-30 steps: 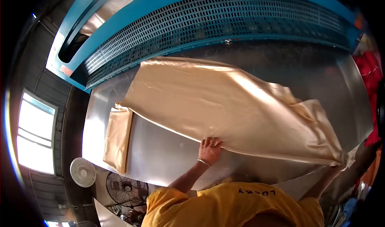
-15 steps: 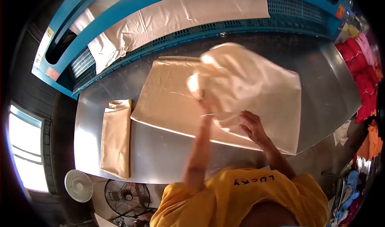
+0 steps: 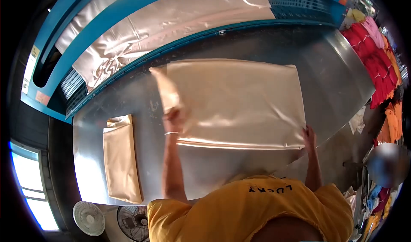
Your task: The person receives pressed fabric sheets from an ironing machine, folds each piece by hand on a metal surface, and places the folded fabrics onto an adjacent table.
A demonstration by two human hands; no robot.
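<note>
A folded sheet of shiny champagne-coloured satin fabric (image 3: 239,100) lies across the metal table in front of me. My left hand (image 3: 173,120) is closed on its left end, where a flap of the cloth is raised and turned over. At the near right corner, my right hand (image 3: 309,136) has its fingers closed on the fabric's edge. Left of my left arm rests a narrow folded bundle of the same satin (image 3: 121,160), apart from both hands.
Beyond the metal table (image 3: 334,83) stands a blue machine (image 3: 299,17), with pale satin (image 3: 180,17) running over its slatted bed. Red cloth bundles (image 3: 370,58) hang at the right. Two fans (image 3: 89,218) stand near the table's front left.
The bunched upper layer has been spread flat over the sheet. My left hand has moved left to the left end, and my right hand has moved right to the near corner.
</note>
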